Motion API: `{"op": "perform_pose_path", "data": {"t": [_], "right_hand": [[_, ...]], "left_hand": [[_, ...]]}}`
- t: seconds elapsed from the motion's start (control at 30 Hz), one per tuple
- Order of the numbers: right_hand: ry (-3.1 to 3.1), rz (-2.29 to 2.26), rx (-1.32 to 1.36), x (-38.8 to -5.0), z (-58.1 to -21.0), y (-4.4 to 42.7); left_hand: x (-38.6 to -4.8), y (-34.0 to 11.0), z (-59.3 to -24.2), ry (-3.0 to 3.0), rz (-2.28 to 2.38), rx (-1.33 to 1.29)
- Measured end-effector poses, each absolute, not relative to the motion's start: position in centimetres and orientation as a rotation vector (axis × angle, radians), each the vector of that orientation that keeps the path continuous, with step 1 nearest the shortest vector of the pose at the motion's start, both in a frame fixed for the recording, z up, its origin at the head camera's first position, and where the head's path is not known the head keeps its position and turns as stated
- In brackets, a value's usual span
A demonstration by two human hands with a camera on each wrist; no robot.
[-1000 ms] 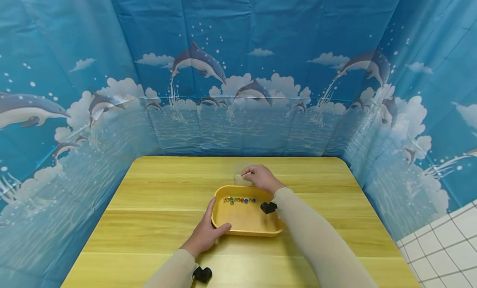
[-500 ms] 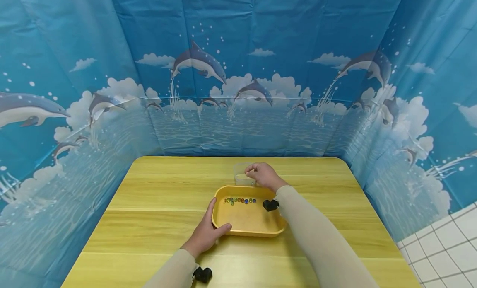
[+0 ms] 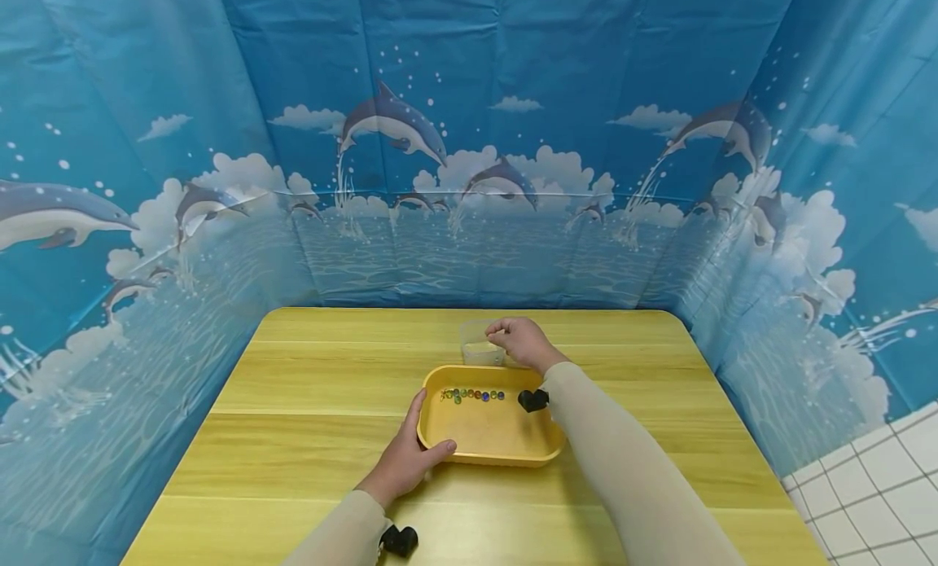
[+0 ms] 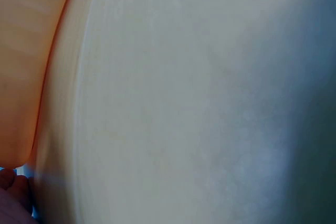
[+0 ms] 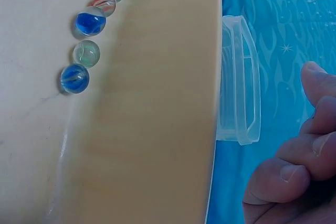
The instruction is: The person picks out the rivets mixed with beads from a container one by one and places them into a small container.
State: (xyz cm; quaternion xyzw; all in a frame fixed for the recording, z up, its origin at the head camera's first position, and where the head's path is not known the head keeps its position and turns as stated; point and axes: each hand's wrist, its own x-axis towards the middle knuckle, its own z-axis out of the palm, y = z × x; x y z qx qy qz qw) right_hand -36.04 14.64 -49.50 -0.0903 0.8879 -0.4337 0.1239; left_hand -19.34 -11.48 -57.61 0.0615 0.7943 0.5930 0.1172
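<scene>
1. Backdrop (image 3: 454, 256) of blue sheeting, printed with dolphins, clouds and water, rises behind the table and along both sides.
2. Table (image 3: 293, 460) with a yellow wood-grain top and rounded far corners.
3. White tiles (image 3: 865, 484) with dark joints, at the lower right of the head view.
4. Yellow tray (image 3: 491, 432), shallow and round-cornered, flat on the table near its middle.
5. Left hand (image 3: 405, 454), in a pale sleeve, grips the tray's near left corner, thumb on the near rim and fingers along the left wall.
6. Right hand (image 3: 523, 344), also pale-sleeved, reaches past the tray's far rim. Its fingers are bent, tips at the clear container's right side; whether they pinch anything, I cannot tell.
7. Clear container (image 3: 479, 353), just beyond the tray's far wall, partly hidden by that hand.
8. Black devices, one at the left wrist (image 3: 399, 541), another at the right (image 3: 532, 400).
9. Glass marbles (image 5: 90, 22) in blue, red and greenish clear, lined up inside the tray towards its far side, one sitting just out of line.
</scene>
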Motion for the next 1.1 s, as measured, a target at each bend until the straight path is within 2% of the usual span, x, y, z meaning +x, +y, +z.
{"op": "perform_pose_path", "data": {"t": [1.1], "right_hand": [[2.582, -1.306, -0.225, -36.21, -49.69, 14.38]], "left_hand": [[-19.54, -11.51, -57.89, 2.405, 1.664, 0.173]]}}
